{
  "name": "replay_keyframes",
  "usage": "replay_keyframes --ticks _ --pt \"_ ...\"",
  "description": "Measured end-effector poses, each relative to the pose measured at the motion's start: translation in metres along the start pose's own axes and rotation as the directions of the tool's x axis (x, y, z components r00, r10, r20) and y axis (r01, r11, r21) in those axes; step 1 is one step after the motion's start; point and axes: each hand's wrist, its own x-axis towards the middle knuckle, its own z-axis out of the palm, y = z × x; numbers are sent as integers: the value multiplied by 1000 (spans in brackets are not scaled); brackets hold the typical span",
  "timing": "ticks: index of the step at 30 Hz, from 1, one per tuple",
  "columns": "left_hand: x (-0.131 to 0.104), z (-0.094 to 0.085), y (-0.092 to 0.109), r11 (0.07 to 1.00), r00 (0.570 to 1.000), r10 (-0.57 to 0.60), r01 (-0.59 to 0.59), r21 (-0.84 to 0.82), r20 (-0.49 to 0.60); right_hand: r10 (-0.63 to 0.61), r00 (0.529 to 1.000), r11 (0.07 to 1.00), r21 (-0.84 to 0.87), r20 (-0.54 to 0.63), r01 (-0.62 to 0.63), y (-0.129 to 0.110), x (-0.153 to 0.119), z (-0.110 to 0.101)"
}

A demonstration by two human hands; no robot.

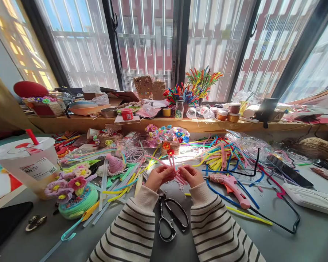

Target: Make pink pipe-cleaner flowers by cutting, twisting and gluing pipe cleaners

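Both hands meet at the middle of the table, fingers pinched around pink pipe cleaners. My left hand grips them from the left, its fingertips closed. From the right, my right hand closes on the same pink stems, close to the left fingertips. Some pink ends stick up above the fingers and others hang below. A small red flower shows just above the stems; whether it is attached to them I cannot tell. Black-handled scissors lie beneath my wrists, their blades partly hidden.
A pink glue gun with a black cord lies to the right, near a heap of coloured pipe cleaners. On the left stand a drink cup and crocheted flowers. Clear glue sticks lie nearby. Jars line the wooden ledge.
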Motion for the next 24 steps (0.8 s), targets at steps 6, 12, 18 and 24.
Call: replay_keyframes --ticks 6,12,18,24 --pt "3 -3 -1 994 997 42 -48 -100 -60 89 996 996 33 -23 -88 1 0 0" --pt "1 0 0 996 997 24 -30 -80 -72 103 993 986 141 -59 -94 5 1 -2" --pt "-3 -8 8 958 995 88 -95 -272 -37 136 978 954 286 -159 -86 -7 1 -6" --pt "-8 -16 18 900 999 49 -52 -433 -17 161 965 948 306 -206 -93 -18 -1 -7"
